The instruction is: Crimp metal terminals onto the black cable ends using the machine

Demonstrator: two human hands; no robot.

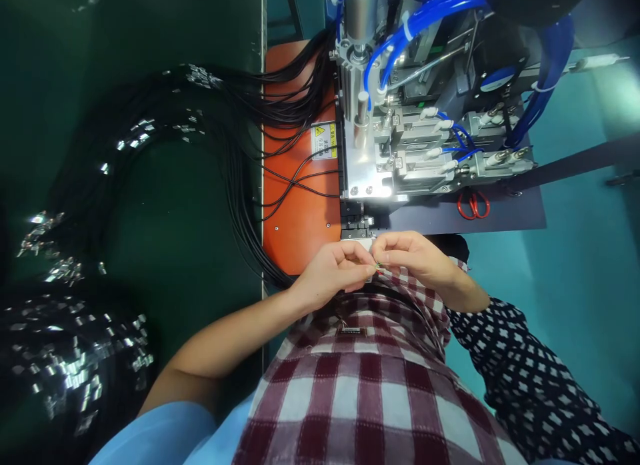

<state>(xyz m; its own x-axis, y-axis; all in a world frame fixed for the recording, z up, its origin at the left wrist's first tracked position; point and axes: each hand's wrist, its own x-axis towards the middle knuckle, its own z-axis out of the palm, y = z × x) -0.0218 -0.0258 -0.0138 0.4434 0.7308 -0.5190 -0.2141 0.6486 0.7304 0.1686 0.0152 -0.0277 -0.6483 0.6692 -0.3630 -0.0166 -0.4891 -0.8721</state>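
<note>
My left hand [344, 268] and my right hand [407, 255] meet close to my checked apron, at the front edge of a machine. Between the fingertips are thin coloured wires [378, 266], with green and red showing. Both hands are closed in a pinch on these wires, thumbs against forefingers. Just past my left hand lies an orange plate [300, 235]. Black cables [250, 228] run over its left edge and pass behind my left wrist. Whether the wires belong to one of those cables is hidden by my fingers.
A metal machine [367, 152] with blue air tubes [445, 5] stands straight ahead. Red-handled scissors [473, 205] lie on its dark base at the right. A warning label [325, 140] sits on the orange plate. Coiled black cables [75, 365] with shiny ends cover the dark green table.
</note>
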